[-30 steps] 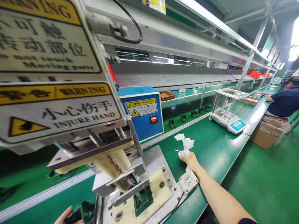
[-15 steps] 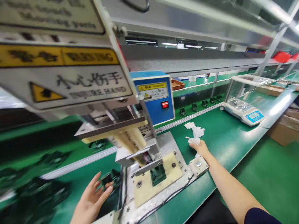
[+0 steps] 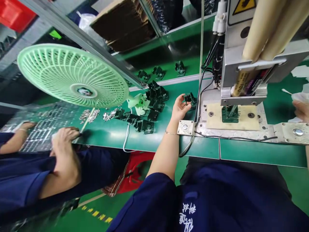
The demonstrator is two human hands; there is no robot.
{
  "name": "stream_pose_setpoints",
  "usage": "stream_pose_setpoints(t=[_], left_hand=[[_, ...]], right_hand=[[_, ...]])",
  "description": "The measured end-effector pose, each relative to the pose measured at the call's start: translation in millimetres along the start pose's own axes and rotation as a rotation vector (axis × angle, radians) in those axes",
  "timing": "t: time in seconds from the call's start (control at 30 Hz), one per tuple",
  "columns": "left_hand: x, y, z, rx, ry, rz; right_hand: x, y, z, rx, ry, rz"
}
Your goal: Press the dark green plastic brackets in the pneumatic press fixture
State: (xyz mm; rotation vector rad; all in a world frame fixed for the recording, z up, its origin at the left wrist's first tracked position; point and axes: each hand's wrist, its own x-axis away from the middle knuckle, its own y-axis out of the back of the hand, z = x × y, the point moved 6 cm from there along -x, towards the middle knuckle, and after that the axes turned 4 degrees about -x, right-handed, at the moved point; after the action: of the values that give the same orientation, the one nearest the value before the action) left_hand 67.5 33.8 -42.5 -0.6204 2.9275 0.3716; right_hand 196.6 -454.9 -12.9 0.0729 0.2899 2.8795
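My left hand (image 3: 180, 108) holds a small dark green plastic part (image 3: 189, 98) at the left edge of the press machine's base plate (image 3: 241, 130). A matching green part (image 3: 229, 113) sits in the beige fixture (image 3: 243, 120) under the cream-coloured press rollers (image 3: 265, 29). Only the knuckles of my right hand (image 3: 300, 109) show at the right edge, resting on white paper wipes (image 3: 299, 96). A pile of the same dark green parts (image 3: 149, 109) lies on the green table just left of my left hand.
A pale green desk fan (image 3: 72, 75) stands at the left on the table. A co-worker's arms (image 3: 60, 158) in dark blue sleeves work beside a tray of small metal pieces (image 3: 45, 124). Black cables (image 3: 200, 96) run down beside the machine. More green parts (image 3: 180, 67) sit on the conveyor behind.
The view has swung sharply left and down. My left hand has taken up a green part and brought it to the machine base. My right hand stays on the wipes.
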Motion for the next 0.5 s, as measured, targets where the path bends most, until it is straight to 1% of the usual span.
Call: stream_pose_setpoints(t=[0.07,0.17,0.3,0.5], left_hand=[[-0.1,-0.2,0.9,0.009,-0.013,0.012],[-0.6,0.3,2.0,0.052,-0.017,0.013],[-1.1,0.4,2.1,0.079,-0.028,0.025],[-2.7,0.5,3.0,0.059,-0.043,0.056]], right_hand=[[0.9,0.6,-1.0,-0.081,-0.046,0.002],[-0.6,1.2,-1.0,-0.145,-0.049,-0.018],[-2.8,0.7,0.9,-0.15,-0.029,-0.039],[-5.7,0.5,3.0,-0.159,-0.003,-0.008]])
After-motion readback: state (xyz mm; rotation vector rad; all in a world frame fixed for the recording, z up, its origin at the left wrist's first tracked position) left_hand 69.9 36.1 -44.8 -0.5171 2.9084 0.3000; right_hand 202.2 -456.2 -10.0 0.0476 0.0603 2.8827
